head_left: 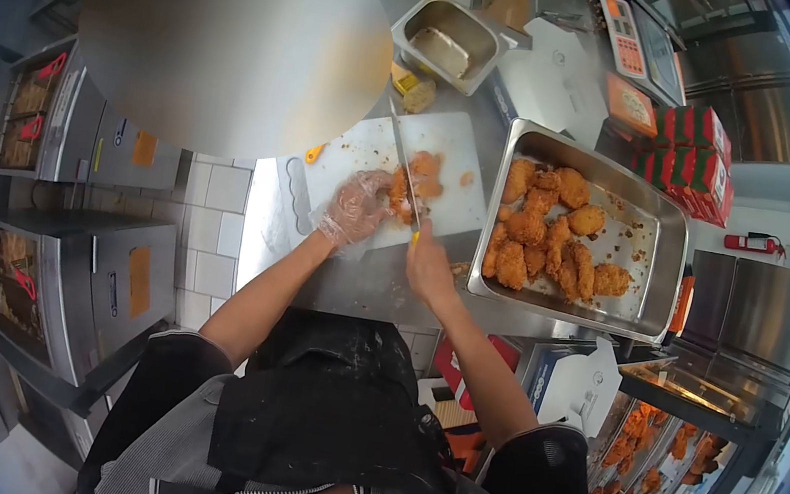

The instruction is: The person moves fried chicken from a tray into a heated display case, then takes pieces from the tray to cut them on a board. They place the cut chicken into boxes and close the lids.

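Observation:
On a white cutting board lie cut pieces of fried chicken. My left hand, in a clear plastic glove, is closed on the chicken at the left of the blade, its fingertips partly hidden. My bare right hand grips the yellow handle of a long knife, whose blade lies across the chicken and points away from me. Right of the board, a deep steel tray holds several whole fried pieces.
A small steel pan stands behind the board. Farther right are an open white box, a scale, and stacked red and green boxes. A display case with fried food is at the lower right.

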Action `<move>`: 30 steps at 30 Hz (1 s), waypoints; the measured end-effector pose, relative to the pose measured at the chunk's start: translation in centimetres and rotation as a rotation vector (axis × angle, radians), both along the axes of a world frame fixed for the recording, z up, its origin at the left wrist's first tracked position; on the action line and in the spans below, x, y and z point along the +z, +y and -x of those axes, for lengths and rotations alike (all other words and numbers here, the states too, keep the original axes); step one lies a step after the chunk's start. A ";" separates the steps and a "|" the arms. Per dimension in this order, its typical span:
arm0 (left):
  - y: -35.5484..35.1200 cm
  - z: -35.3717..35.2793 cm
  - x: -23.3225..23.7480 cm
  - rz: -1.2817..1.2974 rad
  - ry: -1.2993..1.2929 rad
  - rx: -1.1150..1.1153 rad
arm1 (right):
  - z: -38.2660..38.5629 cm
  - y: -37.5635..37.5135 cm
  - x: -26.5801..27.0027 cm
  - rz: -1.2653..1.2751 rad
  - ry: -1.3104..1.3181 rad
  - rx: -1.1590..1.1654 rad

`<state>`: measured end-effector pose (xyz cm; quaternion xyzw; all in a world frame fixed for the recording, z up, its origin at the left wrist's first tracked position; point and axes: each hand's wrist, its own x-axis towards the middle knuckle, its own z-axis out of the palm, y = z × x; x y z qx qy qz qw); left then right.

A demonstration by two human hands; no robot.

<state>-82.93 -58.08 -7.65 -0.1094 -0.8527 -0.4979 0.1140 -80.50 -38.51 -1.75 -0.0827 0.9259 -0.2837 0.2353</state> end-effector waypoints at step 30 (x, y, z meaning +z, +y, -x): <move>12.6 1.0 13.0 -0.347 -0.232 -0.159 | -28.3 15.9 5.4 0.206 0.063 -1.171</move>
